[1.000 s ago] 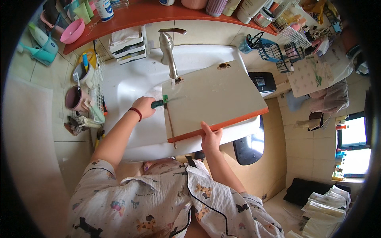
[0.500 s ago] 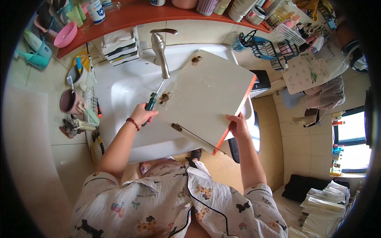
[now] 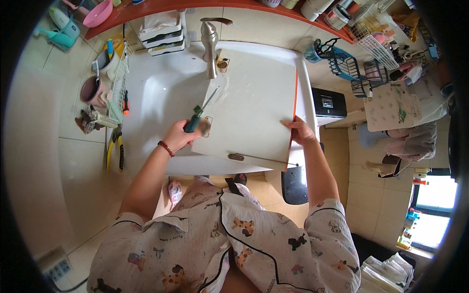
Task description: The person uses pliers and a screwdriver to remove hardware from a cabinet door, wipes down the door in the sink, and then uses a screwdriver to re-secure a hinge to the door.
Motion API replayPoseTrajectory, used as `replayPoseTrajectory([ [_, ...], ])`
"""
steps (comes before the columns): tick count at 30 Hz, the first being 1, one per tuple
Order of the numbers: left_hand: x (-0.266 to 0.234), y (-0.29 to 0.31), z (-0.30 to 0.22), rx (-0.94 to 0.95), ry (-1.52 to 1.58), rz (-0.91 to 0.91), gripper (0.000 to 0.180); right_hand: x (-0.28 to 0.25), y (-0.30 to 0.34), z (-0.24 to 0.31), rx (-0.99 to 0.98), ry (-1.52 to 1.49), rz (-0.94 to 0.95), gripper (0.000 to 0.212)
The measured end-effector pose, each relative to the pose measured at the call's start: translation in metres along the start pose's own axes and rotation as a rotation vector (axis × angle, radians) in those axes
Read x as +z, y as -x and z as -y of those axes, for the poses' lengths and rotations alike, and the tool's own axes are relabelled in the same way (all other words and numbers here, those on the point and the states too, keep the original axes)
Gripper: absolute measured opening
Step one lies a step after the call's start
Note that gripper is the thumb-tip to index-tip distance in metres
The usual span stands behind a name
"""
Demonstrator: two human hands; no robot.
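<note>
Pale panel [image 3: 254, 107] now lying squarer over the sink [image 3: 156, 97], red edge [image 3: 296, 93] turned to the right

The panel is spanning the middle and right of the white basin, its far left corner sitting just beside the faucet [image 3: 210, 46]. Half a second ago it was slanting, with the red edge running diagonally toward the person; now that edge is running nearly straight away from them. The turn is leaving the left edge, with its upper recess [image 3: 223, 65] and lower recess [image 3: 207, 126], facing the screwdriver [image 3: 194, 122], which seems to be putting the fittings there within easier reach. A metal stay [image 3: 236, 156] is lying along the near edge, its thin rod reaching toward the right corner.

The screwdriver has also been swinging over: its tip, earlier pointing up by the spout, is now showing against the panel's face, though whether it is touching cannot be told.

The left hand [image 3: 178, 133] is wrapping its fingers around the green handle, wrist near the basin's left side, forearm slanting up from below. The right hand [image 3: 302, 132] is pinching the red edge, a digit lying on the face and the rest hidden beneath, forearm rising steeply.

Yellow-handled pliers [image 3: 115, 149] are hanging at the far left.
</note>
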State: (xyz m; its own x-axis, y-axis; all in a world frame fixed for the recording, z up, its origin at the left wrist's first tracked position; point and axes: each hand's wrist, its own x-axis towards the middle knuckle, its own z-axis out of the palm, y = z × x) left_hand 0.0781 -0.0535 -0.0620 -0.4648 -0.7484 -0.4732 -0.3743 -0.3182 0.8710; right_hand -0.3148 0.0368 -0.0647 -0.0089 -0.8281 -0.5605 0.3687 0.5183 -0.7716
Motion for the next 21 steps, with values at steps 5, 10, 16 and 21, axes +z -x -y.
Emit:
replayPoseTrajectory([
  [5, 0.027, -0.006, 0.0, 0.05, -0.02, -0.025, 0.023, -0.026, -0.013, 0.006, -0.003, 0.032, -0.011, 0.049],
  [10, 0.046, -0.009, -0.009, 0.079, -0.207, -0.026, 0.022, -0.037, -0.015, 0.022, -0.009, 0.376, -0.303, 0.048],
  [16, 0.032, -0.004, -0.032, 0.219, -0.516, -0.342, 0.022, -0.058, -0.028, 0.026, -0.227, 0.764, -0.559, 0.05],
  [21, 0.006, -0.006, -0.065, 0.413, -0.654, -0.537, 0.019, -0.043, -0.018, 0.03, -0.448, 0.976, -0.619, 0.037],
])
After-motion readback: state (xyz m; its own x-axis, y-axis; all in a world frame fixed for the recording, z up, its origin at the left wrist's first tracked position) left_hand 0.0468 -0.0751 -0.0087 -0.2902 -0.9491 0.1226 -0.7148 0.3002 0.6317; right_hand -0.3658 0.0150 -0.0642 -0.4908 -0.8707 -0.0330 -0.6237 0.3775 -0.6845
